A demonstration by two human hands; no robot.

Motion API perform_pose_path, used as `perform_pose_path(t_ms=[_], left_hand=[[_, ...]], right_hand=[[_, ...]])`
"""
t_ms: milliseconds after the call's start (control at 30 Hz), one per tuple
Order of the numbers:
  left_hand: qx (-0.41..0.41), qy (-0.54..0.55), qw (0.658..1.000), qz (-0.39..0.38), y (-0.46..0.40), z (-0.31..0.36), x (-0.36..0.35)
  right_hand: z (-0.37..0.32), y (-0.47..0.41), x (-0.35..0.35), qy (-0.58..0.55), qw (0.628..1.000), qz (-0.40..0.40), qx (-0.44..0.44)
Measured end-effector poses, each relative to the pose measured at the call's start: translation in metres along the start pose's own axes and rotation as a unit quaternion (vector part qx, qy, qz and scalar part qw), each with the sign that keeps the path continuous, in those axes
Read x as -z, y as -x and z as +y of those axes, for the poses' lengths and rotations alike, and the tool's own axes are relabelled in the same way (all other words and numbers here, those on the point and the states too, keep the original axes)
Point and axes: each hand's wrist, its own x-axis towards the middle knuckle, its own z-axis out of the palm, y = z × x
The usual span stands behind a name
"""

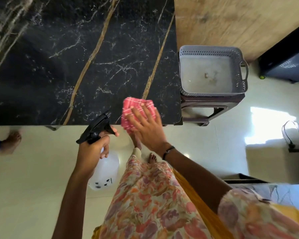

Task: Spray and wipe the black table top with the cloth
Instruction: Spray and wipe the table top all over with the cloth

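Note:
The black marble-patterned table top (76,57) with gold veins fills the upper left. A folded pink checked cloth (133,107) lies at the table's near edge, partly hanging over it. My right hand (145,126) presses flat on the cloth, fingers spread. My left hand (91,150) grips a spray bottle (104,169) with a black trigger head and a clear body. The bottle is held below the table's near edge, over the floor, its nozzle pointing up toward the table.
A grey perforated basket (212,49) sits on a dark stool (212,109) against the table's right side. Another person's bare foot (10,142) stands at the left on the pale tiled floor. A dark appliance (286,57) is at far right.

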Motion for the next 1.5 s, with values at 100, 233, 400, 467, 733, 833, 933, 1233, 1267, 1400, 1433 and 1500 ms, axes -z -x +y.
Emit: perform_pose_path(t_ms=[100,233,400,467,733,833,933,1233,1267,1400,1433,1500], left_hand=[[0.005,0.011,1.0,0.018,0.003,-0.004,0.006],[-0.014,0.023,0.999,0.024,0.009,-0.004,0.02],[0.0,0.051,0.997,0.058,0.012,-0.009,0.049],[0.01,0.058,0.996,0.071,0.009,-0.014,0.063],[0.005,0.047,0.996,0.08,-0.012,-0.031,0.13],[0.002,0.043,0.996,0.077,-0.017,-0.03,0.162],[0.033,0.054,0.994,0.09,-0.022,-0.03,0.194],[0.019,0.041,0.997,0.063,-0.032,-0.046,0.295],[0.019,0.042,0.997,0.063,-0.033,-0.048,0.304],[0.037,0.057,0.995,0.07,-0.036,-0.057,0.329],[0.039,0.062,0.994,0.075,-0.037,-0.059,0.334],[0.042,0.068,0.993,0.081,-0.037,-0.062,0.34]], right_hand=[[-0.025,-0.02,-0.003,0.006,0.999,-0.005,0.036],[0.022,0.003,0.0,0.045,0.994,-0.001,0.099],[0.079,0.033,0.008,0.095,0.991,-0.013,0.096],[0.067,0.024,0.007,0.094,0.992,-0.017,0.077],[-0.066,-0.058,-0.003,0.046,0.994,0.004,0.1],[-0.137,-0.101,-0.004,0.005,0.994,0.002,0.107],[-0.2,-0.139,-0.004,-0.012,0.993,-0.005,0.115],[-0.165,-0.119,-0.007,0.07,0.988,-0.005,0.135],[-0.158,-0.115,-0.005,0.081,0.988,-0.014,0.132],[-0.179,-0.122,-0.003,0.063,0.996,-0.02,0.068],[-0.195,-0.129,-0.003,0.052,0.997,-0.015,0.055],[-0.229,-0.147,-0.006,0.032,0.998,-0.012,0.054]])
